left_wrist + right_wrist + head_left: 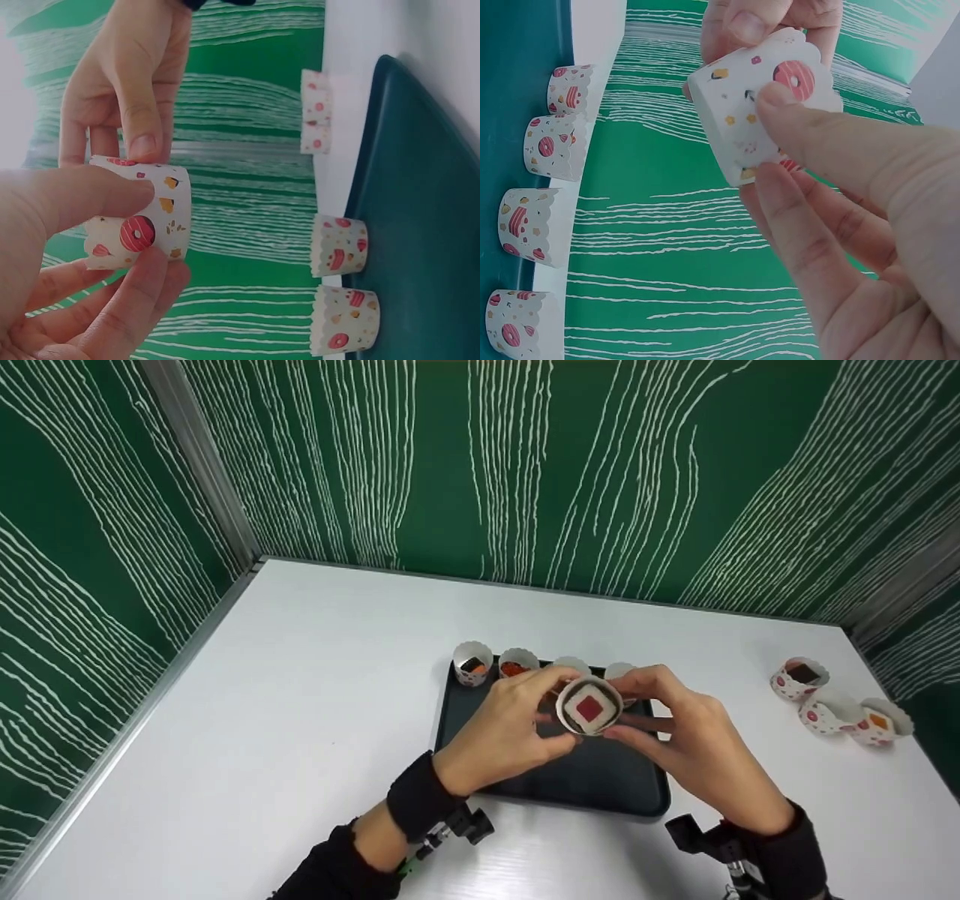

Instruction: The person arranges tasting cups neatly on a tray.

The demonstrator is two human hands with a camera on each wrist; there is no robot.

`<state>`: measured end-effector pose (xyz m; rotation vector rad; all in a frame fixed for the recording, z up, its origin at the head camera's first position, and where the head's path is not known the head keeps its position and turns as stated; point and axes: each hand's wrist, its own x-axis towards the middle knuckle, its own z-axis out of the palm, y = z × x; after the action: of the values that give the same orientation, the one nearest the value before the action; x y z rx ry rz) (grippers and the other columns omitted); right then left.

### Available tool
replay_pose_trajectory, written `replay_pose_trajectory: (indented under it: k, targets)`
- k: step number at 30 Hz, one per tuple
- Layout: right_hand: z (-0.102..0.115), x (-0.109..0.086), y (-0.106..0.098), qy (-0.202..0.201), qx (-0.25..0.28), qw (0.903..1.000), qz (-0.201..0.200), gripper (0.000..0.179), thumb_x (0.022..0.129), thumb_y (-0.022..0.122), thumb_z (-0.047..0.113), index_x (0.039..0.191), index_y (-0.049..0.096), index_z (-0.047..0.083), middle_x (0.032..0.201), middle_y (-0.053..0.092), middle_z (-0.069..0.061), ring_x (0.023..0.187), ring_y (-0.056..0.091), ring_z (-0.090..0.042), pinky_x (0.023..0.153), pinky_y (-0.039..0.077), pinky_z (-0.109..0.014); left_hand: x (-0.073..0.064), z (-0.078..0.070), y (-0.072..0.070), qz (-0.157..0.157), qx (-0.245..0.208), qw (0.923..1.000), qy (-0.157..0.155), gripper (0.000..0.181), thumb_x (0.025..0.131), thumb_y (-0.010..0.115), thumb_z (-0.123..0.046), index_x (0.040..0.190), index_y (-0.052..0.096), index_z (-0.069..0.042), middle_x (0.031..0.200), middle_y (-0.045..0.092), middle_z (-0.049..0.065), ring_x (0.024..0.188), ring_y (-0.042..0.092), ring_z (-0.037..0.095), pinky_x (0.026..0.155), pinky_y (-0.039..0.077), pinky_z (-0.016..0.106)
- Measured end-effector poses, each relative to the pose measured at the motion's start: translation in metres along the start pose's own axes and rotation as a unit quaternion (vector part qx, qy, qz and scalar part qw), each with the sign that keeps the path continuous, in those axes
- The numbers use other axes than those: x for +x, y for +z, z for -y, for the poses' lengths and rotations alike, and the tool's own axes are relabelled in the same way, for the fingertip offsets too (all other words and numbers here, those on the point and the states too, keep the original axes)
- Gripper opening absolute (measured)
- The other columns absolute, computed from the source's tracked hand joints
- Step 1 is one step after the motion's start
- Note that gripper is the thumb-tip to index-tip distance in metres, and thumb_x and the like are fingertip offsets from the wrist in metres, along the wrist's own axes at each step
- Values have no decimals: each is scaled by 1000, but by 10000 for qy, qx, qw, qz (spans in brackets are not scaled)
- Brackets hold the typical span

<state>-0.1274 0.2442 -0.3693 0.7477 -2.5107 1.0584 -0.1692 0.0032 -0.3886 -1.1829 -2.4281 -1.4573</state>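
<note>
Four paper cups [472, 676] stand along the back edge of the dark tray [570, 780]. Above the tray, the left hand [495, 731] pinches one small cup [166, 223] with a red square [589, 708] inside. The right hand [694, 742] pinches its other side. Right of the tray, three more cups [821, 721] sit on the white worktop [300, 697].
</note>
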Motion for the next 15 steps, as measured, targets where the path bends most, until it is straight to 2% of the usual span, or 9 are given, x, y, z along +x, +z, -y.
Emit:
replay_pose_trajectory:
  k: [5, 10, 15]
  targets:
    - [0, 0, 1, 59, 82, 9999, -7, 44, 80, 88, -9, 114, 66, 8, 112, 74, 2, 108, 75, -8, 79, 64, -22, 2, 2, 2, -88, 95, 9996, 262, 63, 88, 88, -13, 144, 59, -9, 133, 72, 7, 117, 71, 15, 90, 58, 17]
    - [0, -1, 1, -5, 24, 10000, 77, 37, 84, 85, -9, 109, 70, 14, 121, 77, -1, 114, 73, -5, 79, 64, -21, 2, 5, 3, -151, 288, 9984, 472, 62, 88, 89, -19, 141, 60, -9, 133, 72, 7, 117, 70, 14, 98, 56, 23]
    - [-1, -1, 4, -205, 45, 9998, 38, 36, 85, 83, -10, 107, 73, 17, 124, 77, 0, 114, 71, -1, 77, 64, -21, 2, 6, 4, -114, 397, 9980, 486, 63, 88, 89, -21, 142, 60, -9, 135, 71, 8, 119, 69, 18, 100, 56, 26]
